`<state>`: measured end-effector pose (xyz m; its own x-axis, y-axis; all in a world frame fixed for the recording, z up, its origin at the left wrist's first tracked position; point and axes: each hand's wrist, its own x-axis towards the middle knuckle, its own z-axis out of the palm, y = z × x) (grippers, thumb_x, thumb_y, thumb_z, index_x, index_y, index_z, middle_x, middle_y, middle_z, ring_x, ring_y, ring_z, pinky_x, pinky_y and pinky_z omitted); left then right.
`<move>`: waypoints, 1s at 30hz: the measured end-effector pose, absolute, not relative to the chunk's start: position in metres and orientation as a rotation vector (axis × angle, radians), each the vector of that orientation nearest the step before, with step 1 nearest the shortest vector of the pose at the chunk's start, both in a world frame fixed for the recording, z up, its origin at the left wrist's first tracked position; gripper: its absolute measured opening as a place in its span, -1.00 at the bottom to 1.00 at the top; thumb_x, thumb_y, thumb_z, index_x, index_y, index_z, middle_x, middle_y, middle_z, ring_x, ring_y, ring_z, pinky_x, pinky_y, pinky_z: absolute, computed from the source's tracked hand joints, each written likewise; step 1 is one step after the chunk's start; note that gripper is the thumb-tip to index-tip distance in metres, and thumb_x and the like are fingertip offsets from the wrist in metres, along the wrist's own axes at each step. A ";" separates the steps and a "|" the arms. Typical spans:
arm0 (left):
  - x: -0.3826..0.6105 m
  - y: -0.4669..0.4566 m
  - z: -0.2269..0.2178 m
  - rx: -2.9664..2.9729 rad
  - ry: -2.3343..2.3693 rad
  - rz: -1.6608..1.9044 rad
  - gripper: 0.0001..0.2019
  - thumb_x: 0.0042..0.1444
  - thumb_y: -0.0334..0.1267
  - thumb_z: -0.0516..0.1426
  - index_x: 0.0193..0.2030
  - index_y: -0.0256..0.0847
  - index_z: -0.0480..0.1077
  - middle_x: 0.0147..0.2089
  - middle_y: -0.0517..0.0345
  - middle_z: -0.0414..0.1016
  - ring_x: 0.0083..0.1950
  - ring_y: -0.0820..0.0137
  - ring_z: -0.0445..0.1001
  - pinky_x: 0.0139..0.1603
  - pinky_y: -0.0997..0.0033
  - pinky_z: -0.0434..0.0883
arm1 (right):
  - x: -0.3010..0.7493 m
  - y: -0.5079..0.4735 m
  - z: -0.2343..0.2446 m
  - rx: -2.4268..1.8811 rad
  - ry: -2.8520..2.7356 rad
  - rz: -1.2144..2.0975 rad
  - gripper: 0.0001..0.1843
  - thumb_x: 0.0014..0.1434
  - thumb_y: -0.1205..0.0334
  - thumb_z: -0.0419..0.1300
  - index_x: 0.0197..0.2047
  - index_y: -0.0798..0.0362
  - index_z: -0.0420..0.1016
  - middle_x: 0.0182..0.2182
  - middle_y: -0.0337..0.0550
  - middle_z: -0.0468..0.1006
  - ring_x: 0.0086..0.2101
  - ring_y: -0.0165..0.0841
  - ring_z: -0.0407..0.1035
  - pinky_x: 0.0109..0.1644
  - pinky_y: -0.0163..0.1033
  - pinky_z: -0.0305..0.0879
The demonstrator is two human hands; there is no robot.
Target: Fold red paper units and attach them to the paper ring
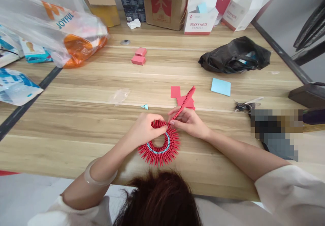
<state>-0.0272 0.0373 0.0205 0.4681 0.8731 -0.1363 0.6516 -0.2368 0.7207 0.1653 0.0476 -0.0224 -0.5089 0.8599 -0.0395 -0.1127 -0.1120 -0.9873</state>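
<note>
A round ring of folded red paper pieces (158,156), with a light blue band running inside it, lies on the wooden table in front of me. My left hand (147,127) reaches over its upper left part, thumb and fingers closed on the ring's far edge. My right hand (189,122) pinches the lower end of a long strip of stacked red paper pieces (186,99). The strip slants up to the right, and its low end meets the ring between my two hands. Whether it is joined there is hidden by my fingers.
Beyond my hands are red paper squares (175,91), a small blue folded piece (145,106) and a blue paper pad (220,86). Farther back sit red paper blocks (138,60), a black plastic bag (236,56), a plastic carrier bag (81,46) and cardboard boxes (166,12).
</note>
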 end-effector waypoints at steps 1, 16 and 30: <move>-0.027 0.037 0.020 1.981 1.259 0.374 -0.81 0.08 -0.22 0.10 -0.41 -0.28 0.46 -0.52 0.24 0.43 -0.50 0.53 0.30 -0.45 0.51 0.15 | 0.165 0.047 -0.022 -0.860 -1.446 1.708 -0.72 0.06 0.31 0.26 -0.13 0.11 0.36 -0.38 -0.21 0.49 -0.37 -0.49 0.43 -0.23 -0.34 0.44; -0.026 0.038 0.021 1.980 1.263 0.353 -0.83 0.06 -0.25 0.11 -0.39 -0.27 0.49 -0.51 0.23 0.47 -0.51 0.52 0.31 -0.47 0.50 0.12 | 0.166 0.047 -0.023 -0.835 -1.574 1.648 -0.73 0.10 0.28 0.23 -0.11 0.10 0.35 -0.35 -0.17 0.48 -0.34 -0.44 0.41 -0.21 -0.25 0.43; -0.025 0.035 0.022 1.972 1.305 0.387 -0.83 0.05 -0.24 0.11 -0.42 -0.27 0.47 -0.57 0.26 0.40 -0.53 0.54 0.28 -0.48 0.51 0.14 | 0.165 0.046 -0.025 -0.845 -1.540 1.633 -0.77 0.08 0.26 0.25 -0.18 0.09 0.39 -0.35 -0.16 0.50 -0.35 -0.44 0.43 -0.22 -0.26 0.44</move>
